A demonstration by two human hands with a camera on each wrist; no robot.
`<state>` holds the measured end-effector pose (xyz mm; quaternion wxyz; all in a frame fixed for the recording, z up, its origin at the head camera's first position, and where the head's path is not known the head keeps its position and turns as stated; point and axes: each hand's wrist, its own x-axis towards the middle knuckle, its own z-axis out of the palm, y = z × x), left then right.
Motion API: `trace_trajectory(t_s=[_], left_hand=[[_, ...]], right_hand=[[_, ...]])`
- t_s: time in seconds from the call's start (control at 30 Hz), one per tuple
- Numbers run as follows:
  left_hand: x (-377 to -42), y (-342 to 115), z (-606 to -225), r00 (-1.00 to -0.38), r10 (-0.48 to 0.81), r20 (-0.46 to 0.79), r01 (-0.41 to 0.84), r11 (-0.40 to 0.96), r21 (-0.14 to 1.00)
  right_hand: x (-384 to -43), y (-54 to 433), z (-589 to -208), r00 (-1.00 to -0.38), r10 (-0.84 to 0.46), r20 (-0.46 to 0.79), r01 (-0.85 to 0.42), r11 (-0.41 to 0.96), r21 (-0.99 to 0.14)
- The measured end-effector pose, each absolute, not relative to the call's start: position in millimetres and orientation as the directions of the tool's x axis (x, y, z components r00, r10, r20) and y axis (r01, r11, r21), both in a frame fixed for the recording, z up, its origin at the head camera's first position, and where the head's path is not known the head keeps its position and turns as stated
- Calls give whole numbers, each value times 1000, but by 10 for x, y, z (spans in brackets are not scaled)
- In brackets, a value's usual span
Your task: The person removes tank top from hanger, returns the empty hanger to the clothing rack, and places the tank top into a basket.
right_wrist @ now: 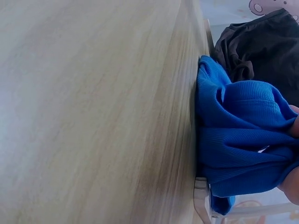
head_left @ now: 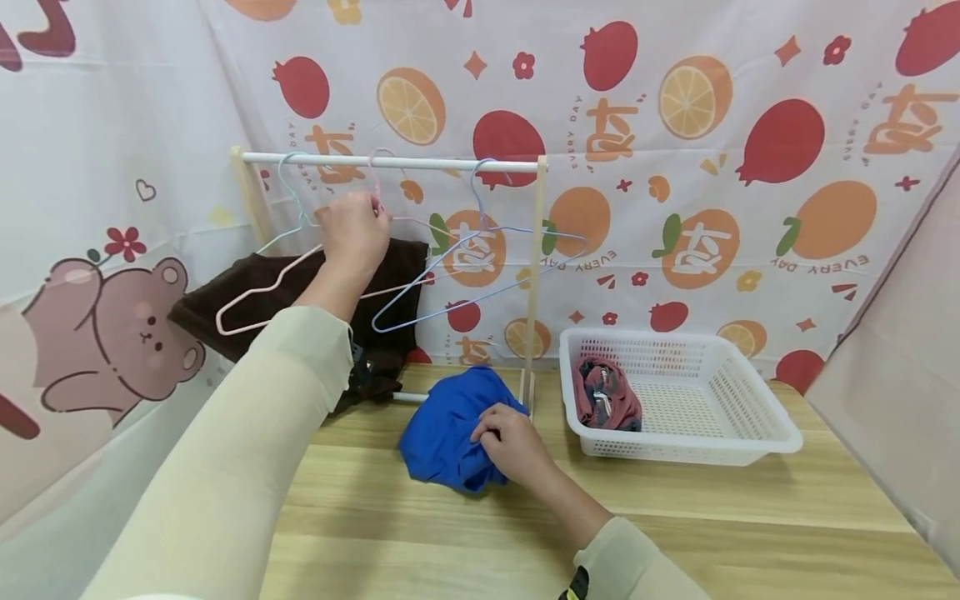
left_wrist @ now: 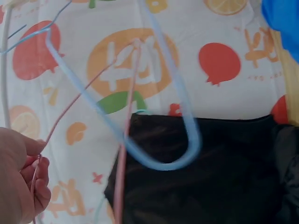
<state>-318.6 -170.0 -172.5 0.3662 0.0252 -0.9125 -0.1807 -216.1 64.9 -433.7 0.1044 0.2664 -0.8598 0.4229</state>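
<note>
My left hand [head_left: 352,229] grips a pink hanger [head_left: 251,292] just below its hook, which overlaps the rod of a small clothes rack [head_left: 450,164]. In the left wrist view, thumb and fingers of the left hand [left_wrist: 18,177] close round the thin pink wire. Bunched on the table, a blue ribbed garment [head_left: 446,425] is pinched at its right side by my right hand [head_left: 517,446]. The right wrist view shows the folds of the blue garment [right_wrist: 243,140] gathered towards the fingertips at the right edge.
A light blue hanger [head_left: 420,323] hangs at the rack's right. Behind the pink one, a dark brown garment [head_left: 401,300] hangs on a pale teal hanger [head_left: 292,196]. To the right, a white basket [head_left: 675,450] holds a rolled red and grey garment [head_left: 611,400]. Patterned cloth covers the wall.
</note>
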Motion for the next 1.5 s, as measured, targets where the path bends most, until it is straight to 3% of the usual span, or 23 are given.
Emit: trace_trajectory(t_s=[0.13, 0.27, 0.33, 0.4, 0.53, 0.6, 0.7, 0.8, 0.9, 1.0, 1.1, 1.17, 1.27, 1.5], left_hand=[[-3197, -1715, -1818, -747, -154, 647, 86, 942, 324], [-3182, -1719, -1846, -714, -106, 692, 105, 961, 256], [-3157, -1718, -1876, -669, -75, 739, 142, 964, 226], [-3102, -1699, -1926, -574, -48, 817, 217, 954, 208], [-2874, -1569, -2058, -270, 73, 960, 442, 895, 56], [-2706, -1455, -2144, -150, 141, 979, 555, 831, -35], [-2477, -1314, -2357, -85, 248, 965, 722, 683, -112], [-2326, -1236, -2680, -183, 338, 923, 836, 548, -35], [-2281, -1224, -3061, -416, 392, 821, 846, 497, 192], [-2301, -1236, -3418, -676, 386, 628, 728, 482, 488], [-2370, -1219, -3700, -827, 367, 426, 558, 445, 701], [-2405, -1188, -3853, -874, 349, 338, 468, 420, 778], [-2465, -1106, -4044, -898, 325, 297, 409, 362, 838], [-2693, -855, -4327, -864, 278, 420, 491, 278, 825]], right_hand=[[-2201, 623, -4285, -844, -352, 404, -535, 490, -688], [-2262, 614, -4210, -846, -331, 419, -533, 470, -704], [-2294, 615, -4175, -852, -313, 419, -522, 458, -720], [-2323, 621, -4139, -861, -294, 416, -508, 441, -740], [-2371, 654, -4049, -884, -238, 403, -467, 392, -792], [-2397, 687, -3983, -889, -196, 413, -458, 365, -811], [-2454, 728, -3854, -894, -126, 430, -447, 315, -838], [-2502, 760, -3698, -905, -85, 417, -425, 232, -875], [-2529, 773, -3540, -919, -75, 387, -394, 142, -908], [-2540, 761, -3407, -932, -77, 353, -359, 82, -930], [-2561, 740, -3286, -935, -87, 342, -343, -5, -939], [-2561, 710, -3216, -936, -104, 337, -331, -70, -941], [-2553, 652, -3130, -937, -129, 325, -296, -203, -934], [-2443, 541, -2986, -936, -179, 304, -198, -445, -873]])
